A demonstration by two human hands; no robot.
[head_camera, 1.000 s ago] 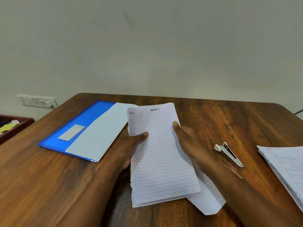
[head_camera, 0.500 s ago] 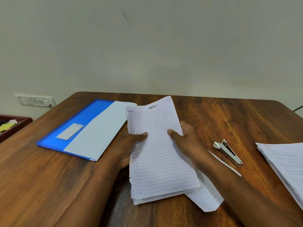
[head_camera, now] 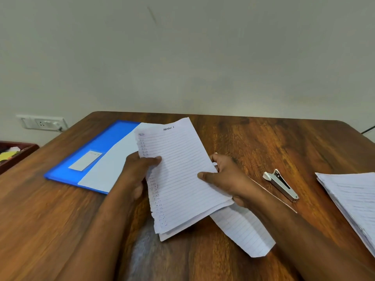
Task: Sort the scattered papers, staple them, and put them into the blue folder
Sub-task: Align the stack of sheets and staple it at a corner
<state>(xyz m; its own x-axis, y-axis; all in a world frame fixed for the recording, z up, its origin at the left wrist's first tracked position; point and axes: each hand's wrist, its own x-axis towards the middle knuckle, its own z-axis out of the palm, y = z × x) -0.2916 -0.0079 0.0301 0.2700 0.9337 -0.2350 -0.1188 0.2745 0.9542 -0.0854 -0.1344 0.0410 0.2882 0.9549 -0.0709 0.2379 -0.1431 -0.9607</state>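
1. Hands meet on one sheaf of ruled papers (head_camera: 182, 175): the left hand (head_camera: 138, 169) pinches its ragged, torn left edge with the thumb laid on top, and the right hand (head_camera: 227, 177) clamps the right edge, thumb on the top page and fingers curled under.
2. Held between the two grips, the sheaf is thin, white and lined, headed "SECTION 1", with a column of small handwritten numbers running down beside the left grip. Its far end tilts up off the counter (head_camera: 263, 142), and the lower sheets poke out unevenly at the near end.
3. Under the right grip, a loose lined sheet (head_camera: 245, 232) lies flat, slanting out toward the near right, with a clipped corner.
4. Just beyond the left grip rests the blue folder (head_camera: 97, 151), glossy plastic, flat and rectangular, with a pale label and a white sheet over its nearer half. The sheaf's top corner overlaps it in view.
5. Right of the right grip, close by, lies a small metal stapler (head_camera: 282, 185), silvery and wedge-shaped.
6. Further right of that grip, a second pile of lined sheets (head_camera: 353, 199) fans out at the counter's edge.
7. Dark, streaky wood grain covers the counter, which has rounded far corners.
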